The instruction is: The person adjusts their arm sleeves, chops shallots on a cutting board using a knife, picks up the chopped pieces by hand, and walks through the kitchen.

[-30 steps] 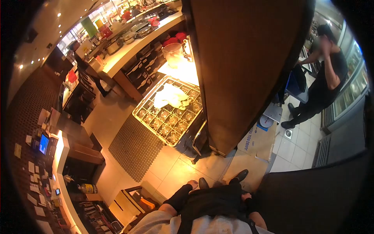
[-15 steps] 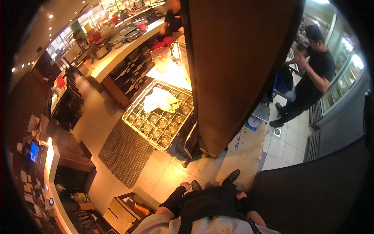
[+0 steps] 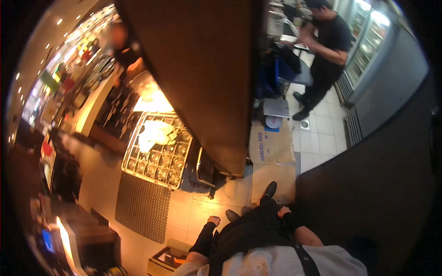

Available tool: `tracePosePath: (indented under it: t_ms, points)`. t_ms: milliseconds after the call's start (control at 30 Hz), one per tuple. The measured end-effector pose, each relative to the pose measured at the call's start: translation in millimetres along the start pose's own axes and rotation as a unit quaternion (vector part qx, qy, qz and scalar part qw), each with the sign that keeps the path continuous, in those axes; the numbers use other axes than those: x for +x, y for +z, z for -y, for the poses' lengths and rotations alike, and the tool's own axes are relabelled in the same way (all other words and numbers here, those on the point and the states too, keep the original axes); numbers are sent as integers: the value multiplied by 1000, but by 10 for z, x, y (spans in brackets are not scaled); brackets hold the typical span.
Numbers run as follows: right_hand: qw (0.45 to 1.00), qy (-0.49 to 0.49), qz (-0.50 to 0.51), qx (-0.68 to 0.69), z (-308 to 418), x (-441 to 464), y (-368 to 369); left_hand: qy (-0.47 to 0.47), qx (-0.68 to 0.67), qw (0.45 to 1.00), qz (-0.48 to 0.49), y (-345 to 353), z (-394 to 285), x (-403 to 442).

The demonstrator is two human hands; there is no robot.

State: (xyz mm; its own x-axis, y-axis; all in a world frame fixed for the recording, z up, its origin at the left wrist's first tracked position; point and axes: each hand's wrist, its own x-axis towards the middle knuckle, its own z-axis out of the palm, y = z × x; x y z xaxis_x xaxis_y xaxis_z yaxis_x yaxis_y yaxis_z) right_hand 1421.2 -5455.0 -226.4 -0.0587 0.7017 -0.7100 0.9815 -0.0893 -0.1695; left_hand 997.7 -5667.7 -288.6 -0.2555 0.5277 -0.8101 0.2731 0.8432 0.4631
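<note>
My left hand (image 3: 214,221) hangs low beside the dark apron (image 3: 248,234), fingers curled in, with no object showing in it. On the other side of the apron, my right hand (image 3: 284,212) is also curled closed near my thigh, and nothing shows in it. Both wrists wear black sleeves or bands. Ahead and to the left stands a rack of upturned glasses (image 3: 161,168) with a crumpled pale cloth (image 3: 157,134) lying on top. Neither hand touches the rack.
A dark pillar (image 3: 198,69) divides the dining side from a tiled kitchen passage. Flattened cardboard (image 3: 271,148) lies on the floor there. A person (image 3: 327,50) stands near glass-door fridges, and another person (image 3: 123,46) is behind the counter. A ridged mat (image 3: 142,207) lies left.
My view has turned right and moved forward; the rack and pillar shift left, and the kitchen passage lies more directly ahead. My hands stay low at my sides.
</note>
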Motion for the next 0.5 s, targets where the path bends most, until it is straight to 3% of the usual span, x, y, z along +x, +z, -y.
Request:
tracePosePath:
  t_ms: [67, 100, 133, 233, 267, 333, 400, 433, 500]
  points:
    - [1000, 18, 7, 16, 49, -25, -98, 15, -1, 1000, 6, -26, 31, 39]
    - [999, 30, 27, 27, 108, -86, -232, -65, -73, 995, -1, -48, -126, -57]
    - [997, 42, 46, 38, 136, -151, -311, -78, -95, 992, -5, -73, -202, -79]
    - [994, 51, -39, 91, 0, 9, -189, -96, -114, 989, 1, -143, -437, -30]
    - [993, 70, 13, 96, 30, -34, -345, -97, -113, 989, 2, -151, -501, 29]
    - [991, 69, -1, 111, 37, -86, -531, -110, -114, 987, 26, -171, -651, 62]
    - [984, 99, -15, 146, -31, -2, -630, 36, 19, 991, 126, -207, -511, 517]
    - [980, 115, 1, 160, -115, 162, -596, -8, -33, 988, 153, -206, -597, 618]
    - [976, 121, -14, 183, -345, 555, -442, -100, -76, 991, 43, -110, -1204, 505]
